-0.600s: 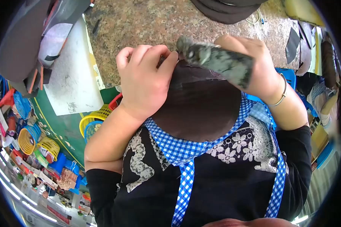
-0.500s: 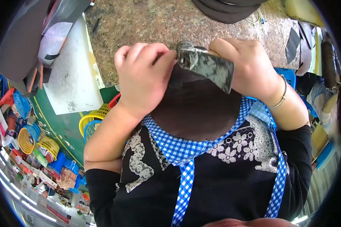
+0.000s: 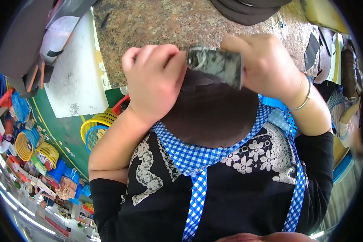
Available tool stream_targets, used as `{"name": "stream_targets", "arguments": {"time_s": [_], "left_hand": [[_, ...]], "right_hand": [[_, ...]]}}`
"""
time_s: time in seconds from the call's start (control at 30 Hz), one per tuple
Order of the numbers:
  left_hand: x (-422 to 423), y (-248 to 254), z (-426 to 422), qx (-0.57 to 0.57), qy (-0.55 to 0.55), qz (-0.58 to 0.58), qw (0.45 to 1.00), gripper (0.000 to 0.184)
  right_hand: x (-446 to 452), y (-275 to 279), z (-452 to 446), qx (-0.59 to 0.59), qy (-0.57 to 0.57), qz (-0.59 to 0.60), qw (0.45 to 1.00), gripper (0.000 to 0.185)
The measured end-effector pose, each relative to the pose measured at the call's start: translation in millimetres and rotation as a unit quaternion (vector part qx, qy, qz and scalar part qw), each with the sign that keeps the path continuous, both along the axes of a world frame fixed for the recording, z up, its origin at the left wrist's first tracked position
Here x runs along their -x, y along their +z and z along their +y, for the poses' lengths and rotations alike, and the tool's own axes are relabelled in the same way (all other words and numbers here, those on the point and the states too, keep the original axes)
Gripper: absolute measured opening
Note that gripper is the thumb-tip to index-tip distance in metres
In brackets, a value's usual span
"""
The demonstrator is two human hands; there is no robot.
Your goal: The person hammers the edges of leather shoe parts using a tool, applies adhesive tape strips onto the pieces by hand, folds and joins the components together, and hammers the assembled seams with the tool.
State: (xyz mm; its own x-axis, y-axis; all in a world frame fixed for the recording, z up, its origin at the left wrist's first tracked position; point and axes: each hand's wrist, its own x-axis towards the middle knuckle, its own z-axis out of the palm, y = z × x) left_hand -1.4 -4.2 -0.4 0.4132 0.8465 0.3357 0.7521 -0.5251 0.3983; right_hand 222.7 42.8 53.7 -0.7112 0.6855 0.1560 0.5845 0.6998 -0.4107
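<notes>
My left hand [image 3: 151,80] is closed at the left of a dark brown rounded panel [image 3: 218,115], its curled fingers at the panel's upper edge. That panel lies in front of my chest, over the blue checked apron, with its far edge partly hidden by my hands. In my right hand [image 3: 266,60] is a hammer, the fingers wrapped round a handle that is mostly hidden. The worn metal hammer head [image 3: 218,64] hovers over the panel's upper part, near my left thumb; whether it touches cannot be told.
A speckled stone tabletop [image 3: 149,24] spreads beyond my hands. More dark rounded panels [image 3: 246,14] are stacked at its far side. A white sheet [image 3: 74,76] and dark pieces [image 3: 24,40] lie left. Baskets [image 3: 99,121] stand lower left. Another person's arm [image 3: 349,113] shows at far right.
My right hand has risen a little, away from my chest, and the hammer head has tilted with it. My left hand and the panel have stayed almost in place.
</notes>
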Motion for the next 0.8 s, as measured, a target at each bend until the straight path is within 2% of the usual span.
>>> {"name": "stream_targets", "arguments": {"time_s": [0.03, 0.1, 0.17, 0.23, 0.4, 0.47, 0.5, 0.57, 0.8], "left_hand": [[2, -2, 1, -0.001, 0.001, 0.0, 1.0, 0.018], [9, -6, 4, 0.077, 0.022, -0.073, 0.994, 0.017], [7, -4, 3, 0.052, 0.017, -0.049, 0.997, 0.016], [3, -1, -1, -0.006, 0.01, 0.001, 1.0, 0.016], [7, 2, -4, -0.008, -0.009, 0.042, 0.999, 0.016], [11, -3, -2, 0.06, 0.041, -0.064, 0.995, 0.019], [11, -4, -2, 0.058, 0.041, -0.062, 0.995, 0.019], [9, -5, -5, 0.008, 0.024, -0.019, 0.999, 0.02], [5, 2, -13, -0.012, 0.015, 0.054, 0.998, 0.019]], "right_hand": [[0, -1, -2, 0.006, 0.006, -0.021, 1.0, 0.031], [-3, 0, 0, 0.022, 0.004, -0.044, 0.999, 0.03], [-3, -3, 3, -0.01, -0.004, 0.015, 1.0, 0.03], [-2, -2, 1, 0.001, 0.001, 0.015, 1.0, 0.031], [2, -3, -4, 0.007, -0.003, -0.017, 1.0, 0.03], [0, -6, -3, 0.006, 0.001, -0.002, 1.0, 0.03], [0, -8, -3, 0.009, 0.005, 0.013, 1.0, 0.03], [0, -7, -4, 0.008, -0.002, 0.032, 0.999, 0.03], [3, -7, -5, 0.01, 0.007, 0.033, 0.999, 0.03]]}}
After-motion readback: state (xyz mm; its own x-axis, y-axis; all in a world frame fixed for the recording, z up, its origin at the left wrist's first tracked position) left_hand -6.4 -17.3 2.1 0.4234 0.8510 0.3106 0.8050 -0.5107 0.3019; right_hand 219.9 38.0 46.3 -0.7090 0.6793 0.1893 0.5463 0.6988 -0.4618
